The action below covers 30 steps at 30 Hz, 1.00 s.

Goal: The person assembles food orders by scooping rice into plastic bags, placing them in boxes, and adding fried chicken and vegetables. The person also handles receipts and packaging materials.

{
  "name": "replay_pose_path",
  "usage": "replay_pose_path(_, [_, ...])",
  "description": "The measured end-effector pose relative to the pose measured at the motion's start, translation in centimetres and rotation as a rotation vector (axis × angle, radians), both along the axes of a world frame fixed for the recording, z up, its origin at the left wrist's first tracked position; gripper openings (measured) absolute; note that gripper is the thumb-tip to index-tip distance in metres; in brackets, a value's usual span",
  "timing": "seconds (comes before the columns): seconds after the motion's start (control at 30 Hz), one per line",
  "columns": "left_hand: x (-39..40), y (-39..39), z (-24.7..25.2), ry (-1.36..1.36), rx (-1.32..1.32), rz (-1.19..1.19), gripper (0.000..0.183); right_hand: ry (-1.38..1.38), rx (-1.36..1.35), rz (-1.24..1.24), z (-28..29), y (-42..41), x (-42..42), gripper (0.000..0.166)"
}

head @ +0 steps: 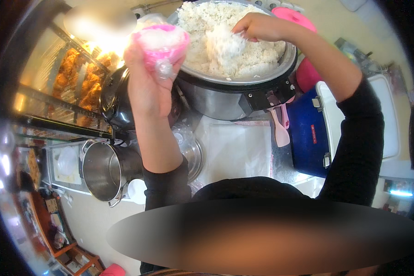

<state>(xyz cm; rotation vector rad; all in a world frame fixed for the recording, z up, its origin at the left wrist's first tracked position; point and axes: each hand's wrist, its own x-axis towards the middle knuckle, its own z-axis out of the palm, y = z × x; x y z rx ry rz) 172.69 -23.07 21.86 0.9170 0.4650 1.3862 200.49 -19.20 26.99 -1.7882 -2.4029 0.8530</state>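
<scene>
My left hand [158, 93] holds up a pink bowl [165, 53] lined with clear plastic film. White rice [164, 37] lies inside it, and the film bunches below the bowl against my palm. Over the large rice cooker [214, 100], my right hand [258, 27] has its fingers curled at a blurred, rice-covered thing [226, 41]. Whether that is a scoop or just a clump of rice, I cannot tell. Cooked rice [262, 60] is heaped in the cooker up to its metal rim.
A black cooker [115, 100] stands beside a lit glass case with fried food [91, 82]. Nearer me are a steel pot [101, 170], white sheets [239, 148], a metal lid [195, 155] and a pink rice paddle [281, 134]. At right sits an open blue cooler box [307, 131].
</scene>
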Motion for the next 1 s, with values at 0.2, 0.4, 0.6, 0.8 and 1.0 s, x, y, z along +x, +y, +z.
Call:
replay_pose_path(0.2, [6.0,-0.8,0.2,0.015,-0.135,-0.145,0.041,-0.254,0.715,-0.018,1.2,-4.3,1.2,0.051])
replay_pose_path(0.4, [8.6,-1.8,0.9,0.017,-0.096,-0.096,0.04,-0.296,0.779,-0.063,0.1,-12.3,-5.3,0.064])
replay_pose_path(0.6, [8.2,-2.6,1.5,0.102,-0.079,-0.093,0.042,-0.175,0.756,0.035,-0.2,-13.2,-4.8,0.053])
replay_pose_path(0.8, [7.2,-0.8,1.6,0.079,-0.13,-0.096,0.052,-0.103,0.913,-0.094,0.8,-9.0,-1.1,0.045])
replay_pose_path(1.0, [6.2,-0.1,0.7,0.017,-0.136,-0.109,0.053,0.465,0.512,-0.265,0.5,-7.6,-1.8,0.036])
